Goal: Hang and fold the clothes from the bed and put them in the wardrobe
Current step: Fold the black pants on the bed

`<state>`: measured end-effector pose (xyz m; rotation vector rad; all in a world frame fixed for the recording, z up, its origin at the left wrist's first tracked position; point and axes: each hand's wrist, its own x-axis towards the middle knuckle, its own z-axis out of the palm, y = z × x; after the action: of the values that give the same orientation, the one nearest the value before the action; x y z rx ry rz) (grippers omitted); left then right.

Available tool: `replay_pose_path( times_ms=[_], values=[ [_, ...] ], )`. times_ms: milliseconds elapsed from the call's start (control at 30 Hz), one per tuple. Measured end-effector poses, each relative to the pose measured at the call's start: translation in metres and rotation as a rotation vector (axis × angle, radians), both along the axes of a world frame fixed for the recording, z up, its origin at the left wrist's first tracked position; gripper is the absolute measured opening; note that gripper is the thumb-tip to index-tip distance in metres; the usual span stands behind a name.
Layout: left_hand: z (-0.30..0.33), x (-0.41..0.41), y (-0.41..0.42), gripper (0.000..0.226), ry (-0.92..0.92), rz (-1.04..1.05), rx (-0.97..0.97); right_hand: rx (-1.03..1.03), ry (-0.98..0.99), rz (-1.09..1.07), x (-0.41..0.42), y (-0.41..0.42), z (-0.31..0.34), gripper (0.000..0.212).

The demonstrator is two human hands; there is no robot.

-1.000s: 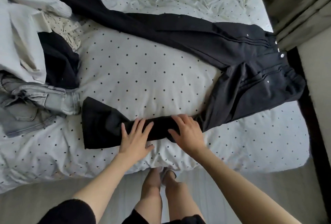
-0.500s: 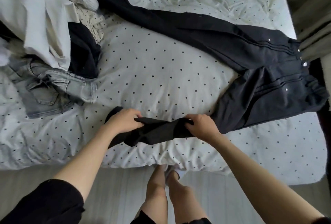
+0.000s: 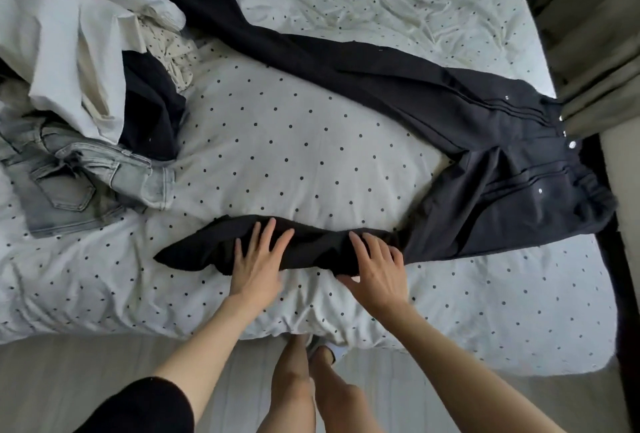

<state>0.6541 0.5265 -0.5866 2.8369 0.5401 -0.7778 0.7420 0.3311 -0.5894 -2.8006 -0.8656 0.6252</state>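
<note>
The black trousers (image 3: 408,114) lie spread across the bed (image 3: 311,162), near leg bunched. Left hand (image 3: 258,264) and right hand (image 3: 375,270) press it with fingers straight and spread (holding nothing); best smooth outward before folding leg over leg

Head view, steeply down onto bed (image 3: 311,162)

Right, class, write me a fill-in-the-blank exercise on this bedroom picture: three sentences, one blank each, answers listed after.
1. Both hands, left and right, press flat on one leg of the ____ trousers.
2. The bedcover is white with small dark ____.
3. The grey jeans lie on the ____ side of the bed.

Answers: black; dots; left
</note>
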Motion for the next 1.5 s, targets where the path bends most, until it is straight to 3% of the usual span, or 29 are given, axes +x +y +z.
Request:
replay_pose_path(
  times_ms=[67,133,233,333,400,500,600,700,800,900,967,1067,1167,1300,1400,1500],
  values=[
    [0.002,0.010,0.004,0.048,-0.134,0.031,0.056,-0.112,0.010,0.098,0.005,-0.005,-0.012,0.086],
    [0.010,0.019,0.013,0.026,-0.197,0.111,0.026,-0.114,-0.028,0.110,0.013,-0.002,-0.013,0.068],
    [0.030,0.027,0.037,0.029,0.057,0.186,-0.181,0.123,0.041,-0.109,0.024,0.003,0.002,0.031],
    [0.058,0.036,0.058,0.037,0.313,0.194,-0.389,0.249,0.127,-0.229,0.032,-0.002,0.025,0.028],
    [0.070,0.046,0.065,0.034,0.292,0.190,-0.333,0.275,0.059,-0.178,0.039,-0.001,0.039,0.029],
    [0.078,0.055,0.064,0.016,0.024,0.240,-0.047,0.339,-0.067,-0.177,0.053,0.015,0.057,0.027],
    [0.070,0.047,0.050,0.030,-0.280,0.188,0.202,0.385,-0.146,-0.179,0.051,0.025,0.063,0.035],
    [0.052,0.019,0.022,0.033,-0.358,0.111,0.192,0.290,-0.227,-0.194,0.023,0.011,0.048,0.035],
    [0.026,-0.019,-0.008,0.040,-0.343,-0.024,0.128,-0.006,-0.037,-0.115,-0.010,-0.017,0.024,0.064],
    [-0.006,-0.042,-0.017,0.078,-0.093,-0.063,0.102,-0.216,0.020,0.039,-0.015,-0.033,-0.002,0.091],
    [-0.021,-0.042,-0.008,0.094,0.003,-0.076,0.156,-0.244,-0.064,0.093,-0.006,-0.030,-0.007,0.097],
    [-0.031,-0.029,-0.002,0.100,-0.004,-0.030,0.157,-0.292,-0.167,0.136,0.010,-0.018,-0.011,0.090],
    [-0.028,-0.018,-0.010,0.082,-0.024,0.041,0.116,-0.258,-0.205,0.093,0.016,-0.010,-0.009,0.071],
    [-0.015,-0.009,-0.017,0.033,-0.131,0.145,0.022,-0.037,-0.194,-0.012,0.016,-0.012,0.002,0.034],
    [0.007,-0.005,-0.010,0.024,-0.353,0.270,-0.044,0.063,-0.141,-0.080,0.022,-0.014,0.017,0.019],
    [0.030,-0.010,0.003,0.023,-0.399,0.319,-0.207,0.093,-0.084,-0.066,0.028,-0.010,0.036,0.022]
  ],
)
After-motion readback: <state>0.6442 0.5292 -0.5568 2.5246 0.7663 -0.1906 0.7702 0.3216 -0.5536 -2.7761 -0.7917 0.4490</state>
